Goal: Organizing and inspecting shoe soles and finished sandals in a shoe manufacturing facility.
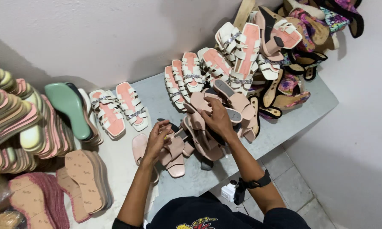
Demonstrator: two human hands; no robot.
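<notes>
Grey desk (pixel 293 123) crowded with sandals: left hand (pixel 158 136) closed on a pink sandal (pixel 174 153), right hand (pixel 216 118) gripping the unsorted pink pile (pixel 218 127), white pairs (pixel 119 108) already lined up

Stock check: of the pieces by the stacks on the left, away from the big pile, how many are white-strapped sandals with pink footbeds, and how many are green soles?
White-strapped sandals with pink footbeds: 2
Green soles: 1
Total: 3
</notes>
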